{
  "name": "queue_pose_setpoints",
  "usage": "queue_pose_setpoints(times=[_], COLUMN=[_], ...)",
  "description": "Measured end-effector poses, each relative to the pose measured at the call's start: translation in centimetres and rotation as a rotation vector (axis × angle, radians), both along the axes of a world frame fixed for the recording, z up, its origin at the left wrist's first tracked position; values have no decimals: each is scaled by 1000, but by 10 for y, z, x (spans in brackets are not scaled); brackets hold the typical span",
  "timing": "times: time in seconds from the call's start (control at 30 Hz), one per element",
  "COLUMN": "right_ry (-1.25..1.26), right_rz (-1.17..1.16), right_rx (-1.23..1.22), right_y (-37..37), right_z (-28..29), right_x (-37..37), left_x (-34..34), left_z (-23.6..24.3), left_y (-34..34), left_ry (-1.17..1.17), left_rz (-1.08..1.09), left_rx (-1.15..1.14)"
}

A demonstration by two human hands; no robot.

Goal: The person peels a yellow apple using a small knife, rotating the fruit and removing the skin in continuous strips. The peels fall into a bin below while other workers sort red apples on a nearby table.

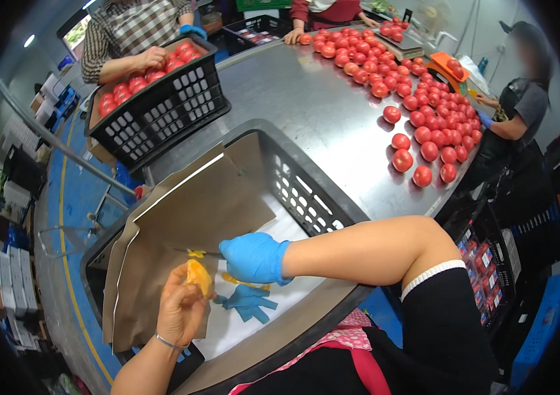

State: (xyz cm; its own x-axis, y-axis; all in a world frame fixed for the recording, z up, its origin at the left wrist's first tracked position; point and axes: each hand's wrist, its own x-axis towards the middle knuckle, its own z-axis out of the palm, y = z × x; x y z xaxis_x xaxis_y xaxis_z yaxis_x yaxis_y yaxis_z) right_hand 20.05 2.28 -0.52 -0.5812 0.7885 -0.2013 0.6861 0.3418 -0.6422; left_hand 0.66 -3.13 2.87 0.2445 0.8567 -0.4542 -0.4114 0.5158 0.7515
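Bare, with a bracelet at the wrist, my left hand (178, 299) has its fingers wrapped round a piece of orange-yellow fruit (199, 278), its kind unclear. My right hand (254, 258), in a blue glove, is closed on a knife (211, 253); its handle is hidden in the fist. The thin blade points left above the fruit, with a yellow scrap (196, 253) on it. Both hands are over a black crate (306, 168) lined with brown cardboard (194, 197). An unworn blue glove (248, 301) and yellow peel strips (244, 282) lie inside it.
Many tomatoes (429, 151) cover the right of the metal table (273, 85). Another black crate (161, 108) holds tomatoes at the far left, where a person in checks (135, 33) handles them. A second person stands behind the table, another at right (523, 99). Packed punnets (481, 270) are at right.
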Motion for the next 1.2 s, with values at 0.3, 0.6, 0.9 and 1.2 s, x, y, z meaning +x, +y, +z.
queue_pose_setpoints(times=[0.3,0.6,0.9,1.2], right_ry=[-211,-139,-140,-121], right_rz=[130,76,120,52], right_rx=[-46,-108,-48,-92], right_y=[5,7,9,8], right_z=[5,15,15,21], right_x=[4,8,12,9], left_x=[-5,-15,-14,-17], left_z=[-8,-16,-14,-15], left_y=[1,5,5,5], left_ry=[-24,-198,-225,-233], left_rz=[48,66,42,25], left_rx=[-33,-180,-195,-177])
